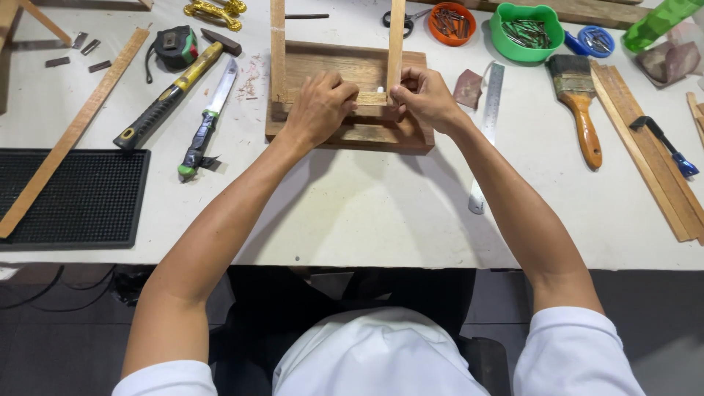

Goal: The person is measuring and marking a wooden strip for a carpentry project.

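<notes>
**Both hands pinch a short crosspiece between two upright strips**

At the middle of the worktop's far half, a thick wooden block (350,103) lies flat, its long axis running left to right. On it stand two thin wooden strips, the left strip (277,44) and the right strip (396,40), which run away from the person toward the far edge, roughly parallel and set apart. Between their near ends sits a short wooden crosspiece (370,97), its long axis lying left to right, square to the strips.

The left hand (317,108) closes over the left end of the crosspiece where it meets the left strip, fingers curled down tight. The right hand (425,97) pinches the right end at the foot of the right strip, thumb and fingertips narrow on the wood. Both hands are equally near; the crosspiece lies directly between them, and a small pale spot shows at the joint by the right hand's fingertips.

Toward the worktop's left edge lie a hammer (172,88) and a knife (209,121), both slanted. Just right of the block lies a steel ruler (487,132), and further right a paintbrush (578,106). Along the far edge stand an orange bowl (452,22) and a green bowl (526,31), both holding nails.
</notes>
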